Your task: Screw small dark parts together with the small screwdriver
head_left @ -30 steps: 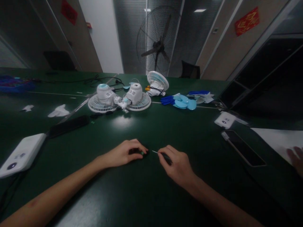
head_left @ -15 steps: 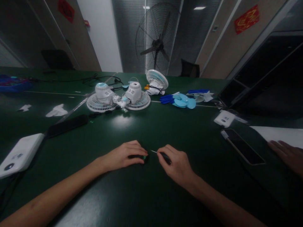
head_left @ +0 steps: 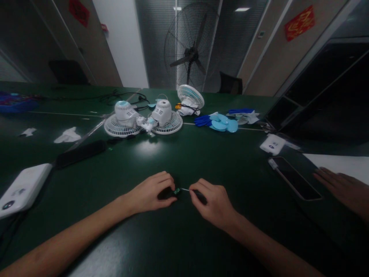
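Note:
My left hand (head_left: 152,192) rests on the green table, fingers curled and thumb below them. At its fingertips is a small green circuit board (head_left: 177,191), partly hidden by the fingers. My right hand (head_left: 215,200) is closed around the dark handle of a screwdriver (head_left: 200,197). Its thin metal shaft points left, and the tip appears to reach the board's right edge; whether it touches, I cannot tell.
Fan heads with white grilles (head_left: 122,127) lie beyond my hands, beside light-blue fan blades (head_left: 223,123) and blue gloves (head_left: 202,120). A phone (head_left: 295,179) and another person's hand (head_left: 340,188) are at right. A white device (head_left: 25,188) is at left.
My left fingers have drawn back slightly, showing more of the circuit board. The screwdriver tip has moved left and down to the board. The other person's hand has shifted left.

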Tool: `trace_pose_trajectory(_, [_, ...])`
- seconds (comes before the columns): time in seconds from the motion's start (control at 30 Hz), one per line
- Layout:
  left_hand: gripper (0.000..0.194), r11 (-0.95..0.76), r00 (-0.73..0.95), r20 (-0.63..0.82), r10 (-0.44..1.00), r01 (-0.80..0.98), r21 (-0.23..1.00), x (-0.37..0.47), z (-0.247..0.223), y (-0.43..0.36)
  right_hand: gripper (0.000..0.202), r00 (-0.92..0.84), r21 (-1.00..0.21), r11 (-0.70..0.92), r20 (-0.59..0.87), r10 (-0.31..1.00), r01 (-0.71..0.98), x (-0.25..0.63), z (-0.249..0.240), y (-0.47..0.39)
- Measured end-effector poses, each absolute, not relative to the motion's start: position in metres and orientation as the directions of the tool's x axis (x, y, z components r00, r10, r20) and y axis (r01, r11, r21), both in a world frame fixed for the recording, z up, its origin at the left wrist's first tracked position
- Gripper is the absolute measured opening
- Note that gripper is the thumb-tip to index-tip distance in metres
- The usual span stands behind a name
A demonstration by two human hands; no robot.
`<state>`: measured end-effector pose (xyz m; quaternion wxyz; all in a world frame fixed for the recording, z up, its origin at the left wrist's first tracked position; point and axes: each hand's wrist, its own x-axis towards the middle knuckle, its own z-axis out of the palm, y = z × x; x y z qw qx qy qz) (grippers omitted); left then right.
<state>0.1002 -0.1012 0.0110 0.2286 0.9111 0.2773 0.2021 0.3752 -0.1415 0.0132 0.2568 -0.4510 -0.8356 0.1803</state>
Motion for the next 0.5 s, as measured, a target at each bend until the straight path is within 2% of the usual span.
trace_pose_trajectory(0.07, [0.014,-0.754,0.775,0.244,0.583,0.405,0.517,0.1007,0.0098,-0.1013,0.017,-0.470,-0.525,0.535,0.266,0.842,0.662,0.3751,0.0128,-0.1418])
trace_pose_trajectory(0.23, [0.015,-0.764,0.783,0.241,0.574,0.406,0.502,0.1004,0.0077,-0.1003,0.017,-0.501,-0.505,0.561,0.266,0.824,0.656,0.3754,0.0137,-0.1423])
trace_pose_trajectory(0.5, [0.016,-0.761,0.789,0.226,0.571,0.406,0.506,0.1004,0.0095,-0.1001,0.017,-0.499,-0.536,0.549,0.251,0.829,0.642,0.3767,0.0152,-0.1429])
